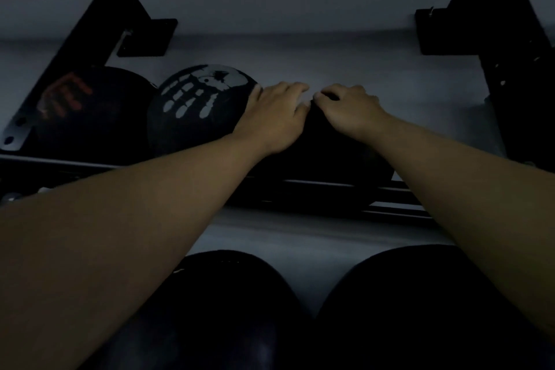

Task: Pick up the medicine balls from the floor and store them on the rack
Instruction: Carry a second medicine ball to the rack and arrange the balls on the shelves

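Note:
A black medicine ball [324, 153] rests on the rack's lower rails [390, 207], mostly dark. My left hand [273, 117] and my right hand [348, 108] both lie on its top, fingers curled over the far side, fingertips nearly meeting. To its left on the same shelf sits a black ball with a white handprint [195, 105], touching my left thumb. Further left is a black ball with a red handprint [87, 108].
Black rack uprights stand at the left [90, 39] and right [516, 69], with a crossbar along the top. A pale wall lies behind the rack. My two dark-clad knees [228, 309] fill the bottom of the view, close to the rail.

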Action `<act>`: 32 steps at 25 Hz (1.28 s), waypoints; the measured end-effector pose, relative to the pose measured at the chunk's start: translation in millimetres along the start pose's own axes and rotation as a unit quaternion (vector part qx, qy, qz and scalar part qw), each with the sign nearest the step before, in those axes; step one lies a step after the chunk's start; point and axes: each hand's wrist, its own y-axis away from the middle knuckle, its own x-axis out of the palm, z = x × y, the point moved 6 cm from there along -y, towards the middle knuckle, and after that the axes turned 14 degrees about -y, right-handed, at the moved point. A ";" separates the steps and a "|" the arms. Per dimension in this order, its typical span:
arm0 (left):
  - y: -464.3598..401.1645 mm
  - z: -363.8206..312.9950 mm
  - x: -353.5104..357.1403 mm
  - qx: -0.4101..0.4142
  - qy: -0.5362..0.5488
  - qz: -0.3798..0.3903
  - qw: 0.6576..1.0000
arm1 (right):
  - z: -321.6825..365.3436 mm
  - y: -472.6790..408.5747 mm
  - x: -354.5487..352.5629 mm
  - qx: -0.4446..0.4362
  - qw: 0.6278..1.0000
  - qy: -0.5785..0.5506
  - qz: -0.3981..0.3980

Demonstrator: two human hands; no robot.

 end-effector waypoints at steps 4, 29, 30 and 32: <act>5.7 74.4 -29.1 -0.069 -0.043 -0.033 0.996 | 37.1 -3.4 21.9 -0.039 0.999 0.004 -0.006; 41.3 216.3 -12.2 -0.079 0.135 0.007 0.988 | 128.4 -0.9 158.7 -0.051 0.998 0.023 -0.031; 39.3 220.1 -14.8 -0.066 0.116 0.022 0.991 | 133.0 1.5 158.8 -0.054 0.996 0.038 -0.054; 38.5 233.3 -22.9 -0.036 0.050 0.043 0.997 | 149.9 6.3 164.7 -0.091 0.987 0.092 -0.092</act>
